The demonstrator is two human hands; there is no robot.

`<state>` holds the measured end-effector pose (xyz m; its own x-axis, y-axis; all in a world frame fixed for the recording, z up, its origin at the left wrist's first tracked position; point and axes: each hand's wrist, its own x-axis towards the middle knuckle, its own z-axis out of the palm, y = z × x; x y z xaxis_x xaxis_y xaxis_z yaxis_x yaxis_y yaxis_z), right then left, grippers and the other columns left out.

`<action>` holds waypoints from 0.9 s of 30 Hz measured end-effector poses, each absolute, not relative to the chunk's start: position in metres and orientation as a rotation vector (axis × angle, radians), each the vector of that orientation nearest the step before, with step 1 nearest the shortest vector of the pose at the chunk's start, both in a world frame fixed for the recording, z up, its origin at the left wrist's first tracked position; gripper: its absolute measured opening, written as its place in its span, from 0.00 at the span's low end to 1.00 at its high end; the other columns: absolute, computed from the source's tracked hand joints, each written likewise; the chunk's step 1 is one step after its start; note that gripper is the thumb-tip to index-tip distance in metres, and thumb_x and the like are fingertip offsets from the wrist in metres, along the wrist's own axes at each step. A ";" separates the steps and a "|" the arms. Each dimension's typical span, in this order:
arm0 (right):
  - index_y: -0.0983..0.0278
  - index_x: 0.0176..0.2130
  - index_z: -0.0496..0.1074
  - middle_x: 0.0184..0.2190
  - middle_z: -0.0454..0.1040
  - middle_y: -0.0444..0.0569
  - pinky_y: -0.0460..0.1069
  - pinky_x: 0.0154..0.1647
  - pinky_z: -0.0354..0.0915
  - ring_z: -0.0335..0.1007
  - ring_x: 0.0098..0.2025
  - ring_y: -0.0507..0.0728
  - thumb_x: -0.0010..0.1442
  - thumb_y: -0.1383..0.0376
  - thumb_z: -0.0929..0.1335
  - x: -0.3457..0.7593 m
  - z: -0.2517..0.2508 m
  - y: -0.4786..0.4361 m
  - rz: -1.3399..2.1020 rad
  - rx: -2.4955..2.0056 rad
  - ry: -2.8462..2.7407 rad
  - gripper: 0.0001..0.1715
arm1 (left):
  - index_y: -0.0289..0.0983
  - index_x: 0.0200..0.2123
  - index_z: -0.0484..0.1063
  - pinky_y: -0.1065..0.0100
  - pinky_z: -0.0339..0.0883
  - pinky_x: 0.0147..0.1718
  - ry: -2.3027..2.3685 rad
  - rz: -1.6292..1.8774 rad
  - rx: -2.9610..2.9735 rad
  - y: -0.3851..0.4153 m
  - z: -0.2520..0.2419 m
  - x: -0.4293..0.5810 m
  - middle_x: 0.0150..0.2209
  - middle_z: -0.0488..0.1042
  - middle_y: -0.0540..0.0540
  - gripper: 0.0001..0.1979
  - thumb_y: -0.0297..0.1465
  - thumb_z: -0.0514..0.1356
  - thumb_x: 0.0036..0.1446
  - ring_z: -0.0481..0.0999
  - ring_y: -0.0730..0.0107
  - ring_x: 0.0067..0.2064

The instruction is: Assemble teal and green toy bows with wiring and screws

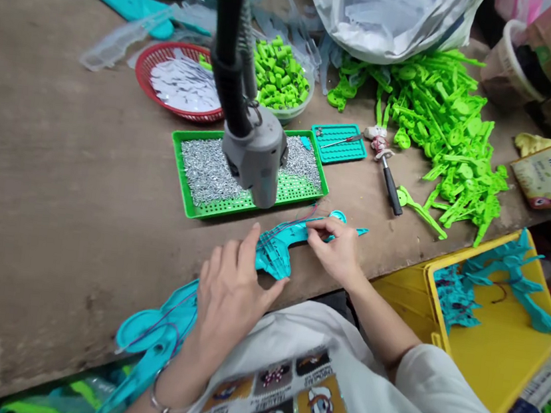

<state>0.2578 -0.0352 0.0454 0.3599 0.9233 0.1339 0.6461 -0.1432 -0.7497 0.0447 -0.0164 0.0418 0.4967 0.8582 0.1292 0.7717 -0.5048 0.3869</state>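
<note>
On the bench in front of me lies a teal plastic shell (277,255) with ribs and thin red and dark wires along it. My left hand (229,288) holds its left end, the thumb at the lower corner and the index finger at the upper edge. My right hand (335,247) is closed in a pinch over the shell's right part; what sits between its fingertips is too small to make out. Left of my left wrist, more teal plastic shells (160,326) with wires lie at the bench edge.
A powered screwdriver (256,157) hangs above a green tray (180,205) of small metal screws. Behind stand a red basket (144,73) of white pieces and a bowl of green parts (281,76). Right are a black-handled hammer (389,187), piled green parts (447,120) and a yellow bin (493,354).
</note>
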 end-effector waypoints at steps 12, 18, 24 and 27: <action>0.64 0.37 0.77 0.36 0.76 0.55 0.58 0.48 0.70 0.72 0.43 0.63 0.66 0.70 0.65 0.234 0.025 -0.042 0.027 -2.055 -1.656 0.11 | 0.32 0.68 0.57 0.52 0.67 0.48 1.300 0.522 2.384 -0.011 0.027 0.040 0.49 0.74 0.34 0.44 0.48 0.67 0.56 0.73 0.43 0.50; 0.63 0.52 0.77 0.42 0.73 0.56 0.58 0.49 0.70 0.68 0.45 0.61 0.70 0.71 0.61 0.228 0.014 -0.055 0.008 -1.942 -1.679 0.18 | 0.32 0.65 0.61 0.50 0.68 0.51 1.239 0.541 2.302 -0.006 0.017 0.038 0.52 0.74 0.34 0.41 0.46 0.67 0.55 0.73 0.42 0.53; 0.64 0.52 0.78 0.42 0.74 0.58 0.58 0.50 0.70 0.68 0.46 0.61 0.71 0.70 0.61 0.224 0.011 -0.059 0.019 -1.955 -1.646 0.19 | 0.30 0.63 0.63 0.50 0.69 0.52 1.224 0.539 2.293 -0.005 0.017 0.037 0.52 0.75 0.33 0.39 0.46 0.67 0.55 0.74 0.42 0.53; 0.63 0.51 0.78 0.42 0.76 0.55 0.55 0.50 0.71 0.72 0.46 0.58 0.71 0.69 0.62 0.235 0.028 -0.057 0.177 -1.854 -1.641 0.17 | 0.30 0.63 0.64 0.49 0.69 0.53 1.215 0.521 2.313 -0.001 0.015 0.032 0.52 0.75 0.33 0.39 0.46 0.67 0.56 0.74 0.41 0.53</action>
<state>0.2350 -0.0565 0.0276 0.2083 0.9279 0.3093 0.8404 -0.0080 -0.5420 0.0324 -0.0014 0.0145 0.5349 0.8376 0.1111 0.6579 -0.4954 0.5672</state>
